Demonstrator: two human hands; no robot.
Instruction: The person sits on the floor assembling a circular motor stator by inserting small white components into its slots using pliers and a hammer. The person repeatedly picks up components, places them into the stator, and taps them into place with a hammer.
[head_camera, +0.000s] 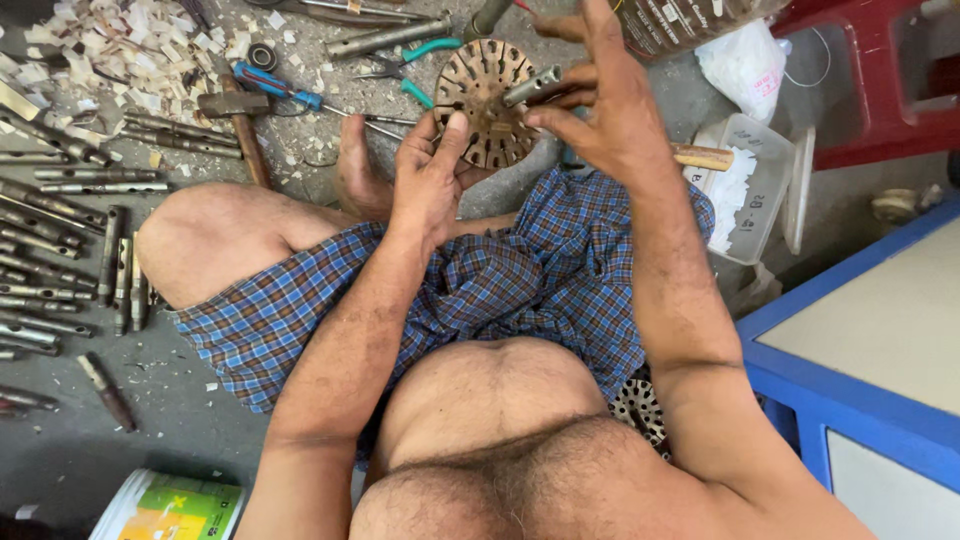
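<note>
Floor (180, 400): grey concrete. A row of metal rods (60, 250) lies along the left side. Pale wood shavings (130, 40) are heaped at top left. A hammer (240, 115) lies beside a blue-handled screwdriver (290, 92); teal-handled pliers (420, 60) lie just beyond. A clear plastic tub (755, 190) holds paper slips. A red stool (880, 70) stands at top right, a blue cabinet (860, 380) at right.

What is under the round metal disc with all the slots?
The left hand props the disc from below, thumb on its face. The right hand holds a short metal rod on top. Grey floor shows around it; what lies directly beneath is covered.
</note>
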